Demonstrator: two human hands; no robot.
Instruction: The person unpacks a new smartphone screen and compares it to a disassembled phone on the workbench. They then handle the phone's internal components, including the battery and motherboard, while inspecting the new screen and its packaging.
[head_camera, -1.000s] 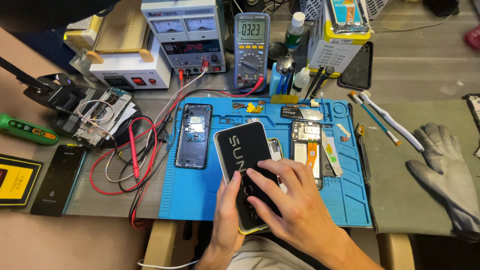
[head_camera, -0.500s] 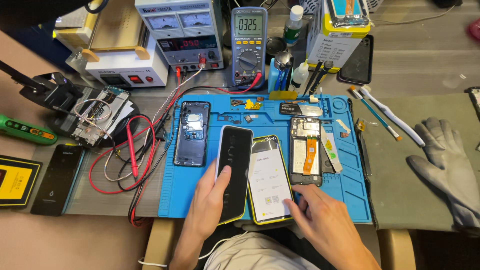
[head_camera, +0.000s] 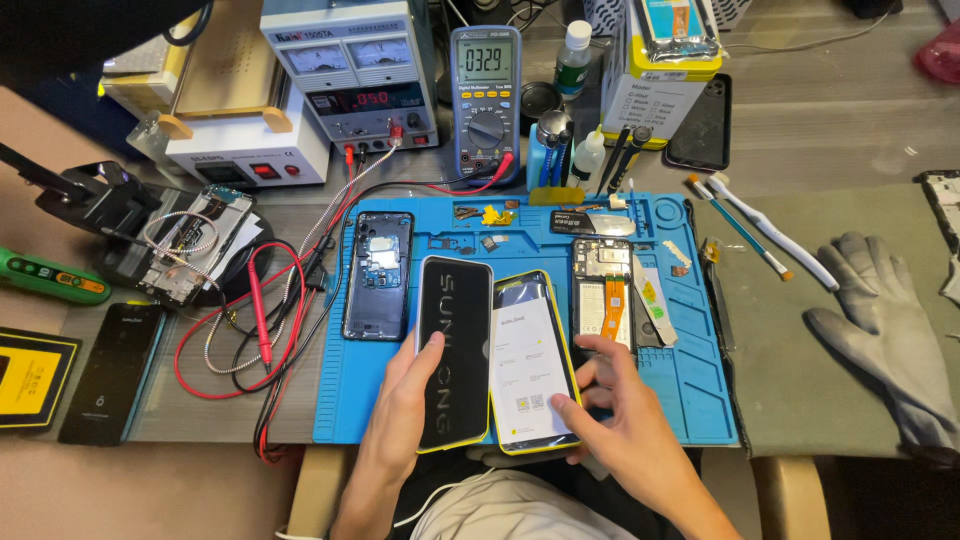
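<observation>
Both hands have barely shifted: left hand grasps black panel, right hand grasps labelled panel.

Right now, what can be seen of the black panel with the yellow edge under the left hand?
The black panel is a flat, glossy rectangle with rounded corners and large pale lettering along its length; a thin yellow edge shows at its lower end. It lies lengthwise on the blue mat, its far end tipped slightly left. The left hand grips its lower left side, thumb on the face. Beside it on the right, close or touching, lies a yellow-rimmed panel with a white sheet, held by the right hand.
</observation>
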